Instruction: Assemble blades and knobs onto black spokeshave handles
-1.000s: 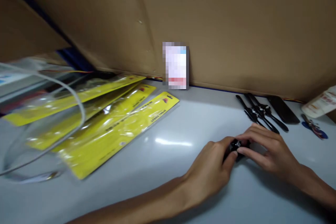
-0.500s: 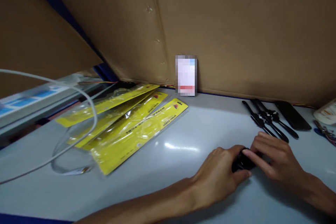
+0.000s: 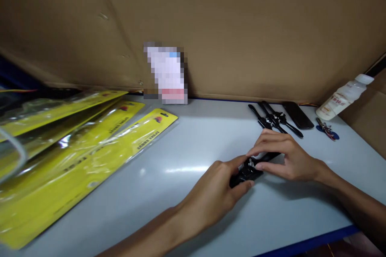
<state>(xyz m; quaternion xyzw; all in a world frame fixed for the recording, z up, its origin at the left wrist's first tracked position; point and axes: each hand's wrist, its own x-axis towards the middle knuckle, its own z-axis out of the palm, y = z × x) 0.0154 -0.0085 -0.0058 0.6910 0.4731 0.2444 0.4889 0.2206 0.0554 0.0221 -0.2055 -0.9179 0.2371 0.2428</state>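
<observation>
A black spokeshave [image 3: 247, 172] with small silvery metal parts at its middle is held low over the grey table. My left hand [image 3: 221, 182] is closed around its near-left part, thumb in front and fingers behind. My right hand [image 3: 283, 158] has its thumb and fingertips at the spokeshave's middle, by the silvery parts, and partly covers the far handle. Just beyond my right hand, several similar black spokeshaves [image 3: 274, 118] lie side by side on the table.
Yellow blister packs [image 3: 120, 150] lie overlapping at left, with a white cable [image 3: 15, 148] over them. A blurred-out phone-like panel [image 3: 169, 74] leans on the cardboard wall [image 3: 226, 28]. At right are a dark flat case [image 3: 298, 115], keys [image 3: 327, 129] and a tilted white bottle [image 3: 345, 98].
The view has swung to the right, bringing the whole bottle into sight. My right hand has opened somewhat over the spokeshave, exposing its silvery parts; my left hand keeps its hold.
</observation>
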